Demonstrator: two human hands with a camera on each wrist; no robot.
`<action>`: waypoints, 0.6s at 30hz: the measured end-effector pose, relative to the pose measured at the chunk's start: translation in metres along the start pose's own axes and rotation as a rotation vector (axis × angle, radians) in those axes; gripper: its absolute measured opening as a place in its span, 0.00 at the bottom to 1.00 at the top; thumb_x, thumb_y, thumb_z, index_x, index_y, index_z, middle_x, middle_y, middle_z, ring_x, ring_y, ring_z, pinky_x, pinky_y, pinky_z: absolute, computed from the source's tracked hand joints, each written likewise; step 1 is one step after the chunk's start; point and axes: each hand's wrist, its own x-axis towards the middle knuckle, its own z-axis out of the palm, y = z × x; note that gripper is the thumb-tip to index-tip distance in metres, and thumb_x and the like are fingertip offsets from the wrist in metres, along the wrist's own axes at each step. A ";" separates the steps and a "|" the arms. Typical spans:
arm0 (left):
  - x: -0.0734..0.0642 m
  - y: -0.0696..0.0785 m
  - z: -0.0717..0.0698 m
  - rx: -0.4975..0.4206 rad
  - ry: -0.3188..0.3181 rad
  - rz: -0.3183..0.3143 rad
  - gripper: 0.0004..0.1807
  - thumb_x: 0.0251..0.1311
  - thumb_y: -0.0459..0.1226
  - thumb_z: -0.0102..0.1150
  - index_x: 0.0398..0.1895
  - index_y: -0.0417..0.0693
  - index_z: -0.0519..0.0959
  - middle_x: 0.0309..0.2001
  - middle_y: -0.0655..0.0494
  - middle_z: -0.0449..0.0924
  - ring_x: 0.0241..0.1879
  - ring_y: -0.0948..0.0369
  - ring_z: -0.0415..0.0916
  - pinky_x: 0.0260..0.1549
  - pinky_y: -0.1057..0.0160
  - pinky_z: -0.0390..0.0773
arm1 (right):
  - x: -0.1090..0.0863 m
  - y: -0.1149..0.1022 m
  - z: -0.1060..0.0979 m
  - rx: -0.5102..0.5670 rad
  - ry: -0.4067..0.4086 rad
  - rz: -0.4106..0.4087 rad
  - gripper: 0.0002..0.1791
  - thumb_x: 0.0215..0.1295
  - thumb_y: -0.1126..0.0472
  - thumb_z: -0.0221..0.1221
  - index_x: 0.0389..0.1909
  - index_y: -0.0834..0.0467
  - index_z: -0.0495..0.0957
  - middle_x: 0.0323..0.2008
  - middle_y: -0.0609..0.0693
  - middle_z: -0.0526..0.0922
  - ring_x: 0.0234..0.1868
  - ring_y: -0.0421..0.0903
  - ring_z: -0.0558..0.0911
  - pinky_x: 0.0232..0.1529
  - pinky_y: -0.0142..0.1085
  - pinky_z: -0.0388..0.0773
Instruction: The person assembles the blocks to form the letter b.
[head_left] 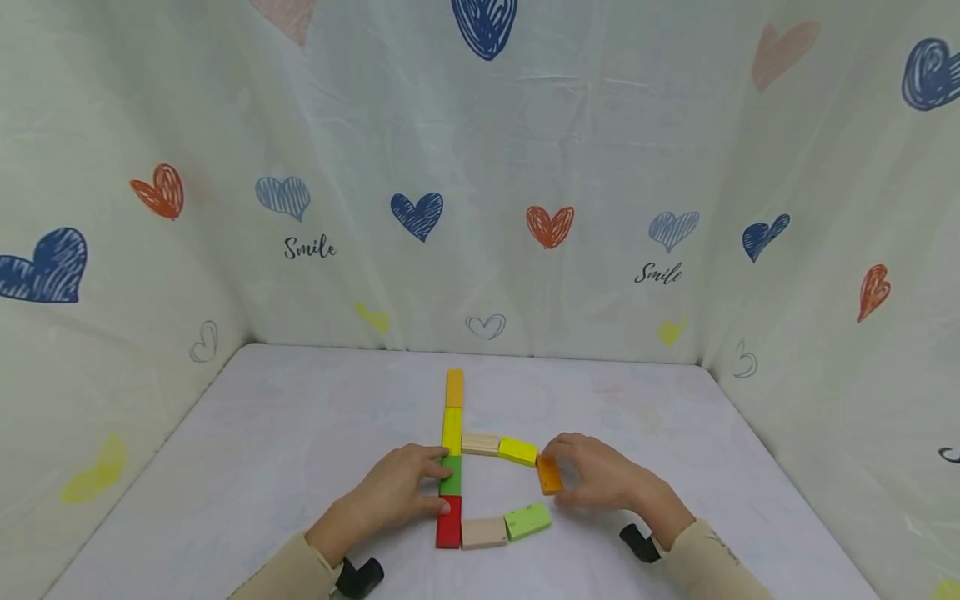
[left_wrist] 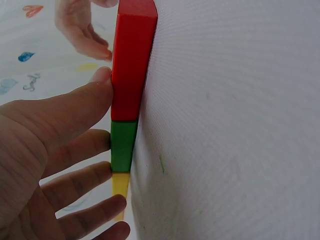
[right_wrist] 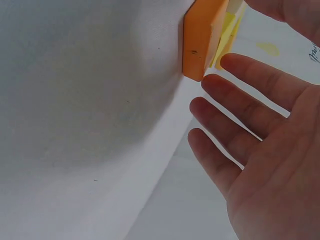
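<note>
A straight column of blocks runs away from me on the table: red (head_left: 449, 533), green (head_left: 453, 483), yellow (head_left: 452, 425) and orange (head_left: 454, 387). My left hand (head_left: 397, 487) lies along its left side, thumb at the red block and spread fingertips at the green and yellow ones. To the right, a plain wooden block (head_left: 480, 444) and a tilted yellow block (head_left: 517, 451) lead to another orange block (head_left: 551, 477). Beside that block is my right hand (head_left: 600, 477); its extended fingers (right_wrist: 245, 107) reach the block's edge in the right wrist view.
A second plain wooden block (head_left: 483, 532) adjoins the red one, followed by an angled light green block (head_left: 528, 522). Below the orange block, a gap separates it from the light green one. A curtain with hearts (head_left: 480, 150) surrounds the white table (head_left: 315, 400).
</note>
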 end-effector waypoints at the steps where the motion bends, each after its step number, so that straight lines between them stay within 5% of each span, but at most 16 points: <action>1: 0.000 0.000 0.000 0.002 0.002 0.005 0.27 0.45 0.50 0.73 0.52 0.55 0.83 0.59 0.56 0.75 0.58 0.52 0.70 0.55 0.47 0.71 | 0.000 0.001 0.001 -0.003 -0.002 -0.003 0.25 0.53 0.51 0.66 0.55 0.48 0.77 0.54 0.40 0.74 0.55 0.44 0.72 0.59 0.48 0.69; 18: -0.001 0.001 0.001 0.011 0.003 -0.002 0.27 0.45 0.51 0.73 0.51 0.56 0.83 0.59 0.57 0.75 0.58 0.53 0.70 0.54 0.48 0.73 | 0.002 0.001 0.007 0.015 -0.018 -0.028 0.22 0.54 0.52 0.67 0.51 0.45 0.80 0.48 0.34 0.75 0.50 0.39 0.73 0.56 0.45 0.72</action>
